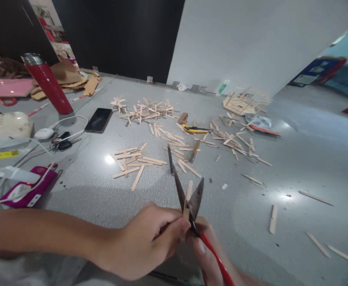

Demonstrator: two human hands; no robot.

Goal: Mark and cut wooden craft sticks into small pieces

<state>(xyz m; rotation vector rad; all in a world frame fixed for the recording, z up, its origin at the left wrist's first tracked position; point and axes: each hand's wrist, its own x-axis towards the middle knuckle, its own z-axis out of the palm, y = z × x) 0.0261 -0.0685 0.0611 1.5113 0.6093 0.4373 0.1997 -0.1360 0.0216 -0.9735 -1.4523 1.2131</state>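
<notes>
Between the thumb and fingers of my left hand [150,238] is a wooden craft stick [188,191], its end pointing away from me. My right hand [209,250] grips the red handles of a pair of scissors [196,200]. The scissor blades are spread apart, and the stick lies between them close to the pivot. Beyond the blade tips lie a dark, thin pen-like tool [170,159] and loose craft sticks [138,161]. The lower fingers of both hands are partly hidden.
A yellow utility knife [196,129] lies among scattered sticks. A stick-built frame [247,103] stands at the back right. On the left are a phone [99,120], a red flask [49,83], keys [64,141], cables and a purple power strip [32,186].
</notes>
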